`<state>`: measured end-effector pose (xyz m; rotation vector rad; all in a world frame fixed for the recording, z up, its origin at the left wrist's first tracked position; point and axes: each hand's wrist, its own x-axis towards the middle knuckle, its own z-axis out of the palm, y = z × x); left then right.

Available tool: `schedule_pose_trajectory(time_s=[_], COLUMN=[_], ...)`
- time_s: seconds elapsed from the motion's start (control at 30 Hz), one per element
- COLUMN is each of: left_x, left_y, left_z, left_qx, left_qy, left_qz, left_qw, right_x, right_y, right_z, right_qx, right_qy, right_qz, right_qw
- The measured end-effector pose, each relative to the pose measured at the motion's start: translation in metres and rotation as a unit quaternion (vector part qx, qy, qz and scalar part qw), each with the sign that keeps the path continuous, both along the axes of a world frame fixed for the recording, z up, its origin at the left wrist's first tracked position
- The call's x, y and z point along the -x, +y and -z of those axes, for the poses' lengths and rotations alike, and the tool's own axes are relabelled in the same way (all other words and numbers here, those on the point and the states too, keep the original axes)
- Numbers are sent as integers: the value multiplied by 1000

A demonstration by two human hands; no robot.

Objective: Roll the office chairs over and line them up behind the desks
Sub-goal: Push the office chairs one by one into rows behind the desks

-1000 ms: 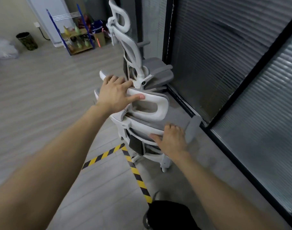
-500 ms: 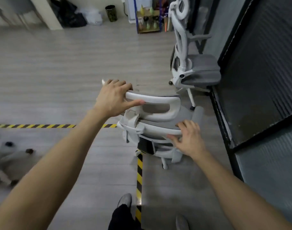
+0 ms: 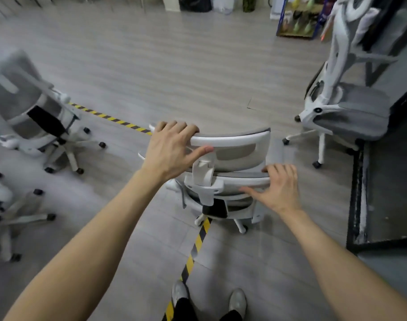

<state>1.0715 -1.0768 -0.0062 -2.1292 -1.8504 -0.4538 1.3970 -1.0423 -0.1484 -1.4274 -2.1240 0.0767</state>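
A person stands behind a white and grey office chair on the wooden floor, over a strip of yellow and black tape. Their left hand grips its headrest, fingers curled over the top edge. Their right hand rests spread and relaxed against the backrest's upper edge.

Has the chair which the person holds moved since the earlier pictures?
Yes. The held chair has rolled away from the dark glass wall; its base now stands on the striped floor tape, well clear of the parked chair.
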Motion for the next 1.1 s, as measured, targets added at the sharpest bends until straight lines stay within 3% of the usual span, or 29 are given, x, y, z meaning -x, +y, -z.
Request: schedule_pose_trajectory(time_s=[0.53,1.1], left_x=[127,263], left_y=[-195,-390], left_z=[13,28], left_qx=[-92,-157], left_qy=[-14,40], left_qz=[-232,-461], left_qw=[968,873], right_x=[184,410], right_y=[-47,-150], right_z=[-7,-13], right_qx=[21,20], right_qy=[0,-53], right_qz=[-251,-470], right_qw=[968,881])
